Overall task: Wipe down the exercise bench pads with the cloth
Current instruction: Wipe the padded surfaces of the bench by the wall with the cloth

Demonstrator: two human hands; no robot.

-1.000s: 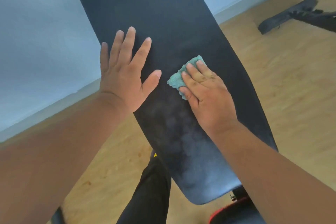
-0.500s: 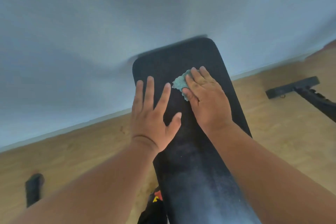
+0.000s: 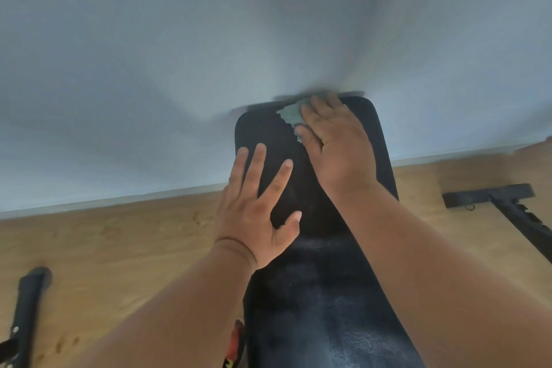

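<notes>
The black bench pad (image 3: 316, 293) ran from 6 o'clock up toward 12 o'clock, its far end near the pale wall (image 3: 149, 69). The right hand (image 3: 336, 143) lay flat, fingers straight, pressing the green cloth (image 3: 291, 115) onto the pad's far end at about 12 o'clock; the cloth showed at the fingers' left side. The left hand (image 3: 254, 209) was released, fingers spread, palm resting on the pad's left edge, at 7 o'clock from the cloth. Black frame bars (image 3: 490, 193) lay on the wood floor (image 3: 119, 248) at 3 o'clock.
</notes>
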